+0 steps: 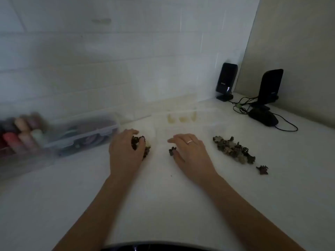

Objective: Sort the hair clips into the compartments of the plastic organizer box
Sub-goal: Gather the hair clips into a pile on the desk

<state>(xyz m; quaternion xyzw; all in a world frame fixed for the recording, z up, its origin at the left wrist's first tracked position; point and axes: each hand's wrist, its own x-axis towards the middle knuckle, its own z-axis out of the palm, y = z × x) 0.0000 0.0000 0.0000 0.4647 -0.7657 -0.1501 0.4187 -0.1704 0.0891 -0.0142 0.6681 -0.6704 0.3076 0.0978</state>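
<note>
Left hand [125, 151] cups dark hair clips [138, 142], right hand [190, 151] pinches one clip [172, 151]; speaker [226, 80] lettering unreadable.

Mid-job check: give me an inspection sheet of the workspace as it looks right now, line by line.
Surface: white table, dim light, picture blurred.
Job's things: clear organizer box ahead of the hands, pale clips in its far compartments; pile of hair clips to the right; one stray clip beside it.
Clutter: storage box with colourful contents at left, too blurred to identify.
Grippers: left hand curled over a cluster of dark clips; right hand with a ring, fingers on one dark clip.
Cables: black wires by the mouse at far right.
Surroundings: white brick wall; two black speakers in the corner.
</note>
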